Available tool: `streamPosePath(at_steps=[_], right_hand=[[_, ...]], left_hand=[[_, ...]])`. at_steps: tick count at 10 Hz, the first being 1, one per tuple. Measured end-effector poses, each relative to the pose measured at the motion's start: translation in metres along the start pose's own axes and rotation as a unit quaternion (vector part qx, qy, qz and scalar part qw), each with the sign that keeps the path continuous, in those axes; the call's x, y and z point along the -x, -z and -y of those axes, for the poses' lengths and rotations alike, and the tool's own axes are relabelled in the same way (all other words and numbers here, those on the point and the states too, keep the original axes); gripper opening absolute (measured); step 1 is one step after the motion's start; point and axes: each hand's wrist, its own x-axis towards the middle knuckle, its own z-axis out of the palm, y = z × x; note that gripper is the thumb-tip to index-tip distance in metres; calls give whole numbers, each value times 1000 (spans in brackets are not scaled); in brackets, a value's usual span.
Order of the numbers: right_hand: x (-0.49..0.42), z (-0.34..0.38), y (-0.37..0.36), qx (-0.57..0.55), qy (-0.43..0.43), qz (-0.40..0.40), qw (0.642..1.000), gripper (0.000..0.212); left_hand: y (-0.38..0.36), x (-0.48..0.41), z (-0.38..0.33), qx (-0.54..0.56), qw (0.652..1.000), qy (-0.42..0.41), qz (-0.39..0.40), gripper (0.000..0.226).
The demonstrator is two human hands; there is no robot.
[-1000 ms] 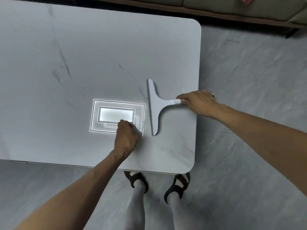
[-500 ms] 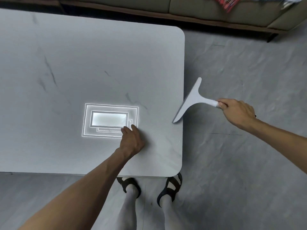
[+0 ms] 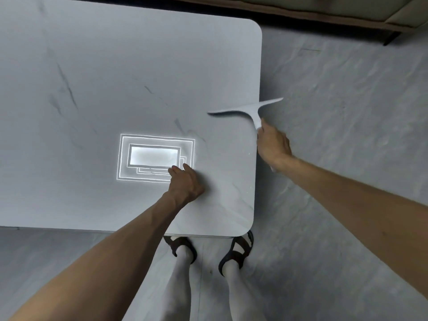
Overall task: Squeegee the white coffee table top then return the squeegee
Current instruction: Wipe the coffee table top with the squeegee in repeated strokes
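Right grip (image 3: 274,144) closed round squeegee (image 3: 245,109) handle; blade beyond grip, crossing counter (image 3: 115,66) right edge. Left grip (image 3: 185,181) rests on counter, holding nothing.

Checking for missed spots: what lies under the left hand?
The left hand rests on the white table top, covering one corner of a bright rectangular reflection; the surface beneath it is hidden.
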Motion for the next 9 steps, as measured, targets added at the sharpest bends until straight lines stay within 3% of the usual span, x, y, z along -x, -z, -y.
streamPosePath(at_steps=[3,4,5,6,7,8,9], right_hand=[[85,-103,31,156,102,24,982,36],[80,-110,58,144,136,43,979,34],[71,-93,66,134,179,114,968,34],[56,-47,49,235,309,244,889,34],[47,-23,25,314,396,285,815,38],[21,-17,10,374,425,299,768,38],[-5,-30,21,373,420,280,779,36]], left_hand=[[7,7,4,6,1000,-9,7,78],[11,9,13,28,999,-24,10,66],[11,12,23,44,998,-50,-14,51],[3,28,36,98,990,-42,-98,37],[-12,40,35,107,985,-14,-132,40],[-46,55,17,88,986,21,-140,48],[-68,51,-3,45,990,46,-128,53]])
